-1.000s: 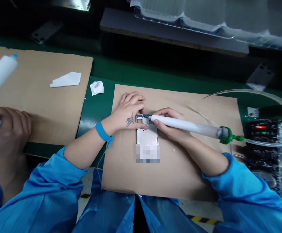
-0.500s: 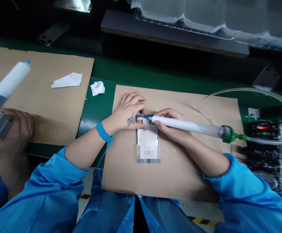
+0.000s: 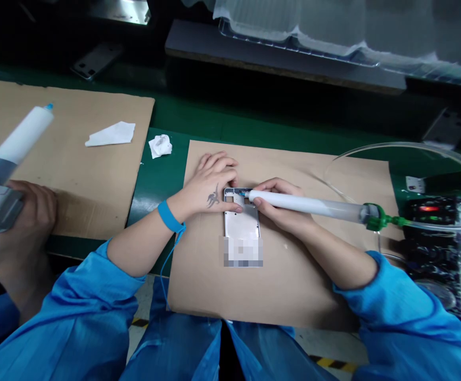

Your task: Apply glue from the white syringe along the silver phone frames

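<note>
A silver phone frame (image 3: 241,225) lies flat on a sheet of cardboard (image 3: 294,286) in front of me. My left hand (image 3: 210,182) rests on the frame's top left corner, fingers pressed against its edge, holding it down. My right hand (image 3: 280,209) is closed round a white glue syringe (image 3: 313,205), whose blue tip touches the frame's top edge. A green cap (image 3: 375,217) joins the syringe to a clear hose (image 3: 413,151) that loops away to the right.
A co-worker's hand (image 3: 28,211) at the left holds a grey part and a second white syringe (image 3: 20,137) over another cardboard sheet (image 3: 75,174). Two white wipes (image 3: 111,133) (image 3: 159,145) lie nearby. A black controller with a red light (image 3: 431,209) stands at the right. Clear trays (image 3: 333,26) sit on the far shelf.
The co-worker's syringe has swung up and to the right. My own hands and the syringe tip have stayed almost still at the frame's top edge.
</note>
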Available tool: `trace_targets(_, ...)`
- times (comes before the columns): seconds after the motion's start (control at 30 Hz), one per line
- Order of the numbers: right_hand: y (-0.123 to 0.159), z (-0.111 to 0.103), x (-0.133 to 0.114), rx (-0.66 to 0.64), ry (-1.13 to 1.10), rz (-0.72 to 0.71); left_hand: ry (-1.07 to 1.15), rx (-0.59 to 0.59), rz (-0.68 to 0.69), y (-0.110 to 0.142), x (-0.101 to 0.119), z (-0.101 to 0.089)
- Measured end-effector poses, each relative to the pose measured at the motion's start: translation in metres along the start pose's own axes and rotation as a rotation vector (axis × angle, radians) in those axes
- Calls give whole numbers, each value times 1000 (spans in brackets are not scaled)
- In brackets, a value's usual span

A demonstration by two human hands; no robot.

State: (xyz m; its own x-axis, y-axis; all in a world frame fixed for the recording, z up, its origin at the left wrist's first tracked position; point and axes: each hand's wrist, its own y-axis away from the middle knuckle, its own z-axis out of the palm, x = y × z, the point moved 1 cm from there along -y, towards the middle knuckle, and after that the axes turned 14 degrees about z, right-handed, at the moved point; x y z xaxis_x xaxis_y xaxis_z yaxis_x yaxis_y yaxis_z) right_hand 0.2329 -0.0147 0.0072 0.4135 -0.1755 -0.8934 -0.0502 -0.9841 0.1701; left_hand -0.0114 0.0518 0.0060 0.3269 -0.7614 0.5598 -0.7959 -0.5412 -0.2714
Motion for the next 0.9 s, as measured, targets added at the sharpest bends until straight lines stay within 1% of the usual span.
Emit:
trace_targets(0.73, 0, -3, -7, 20, -21, 14, 16, 9, 8, 1, -1, -2)
trace_targets(0.9, 0, -3, -8, 2, -42, 30, -4, 10, 21, 1, -2, -1)
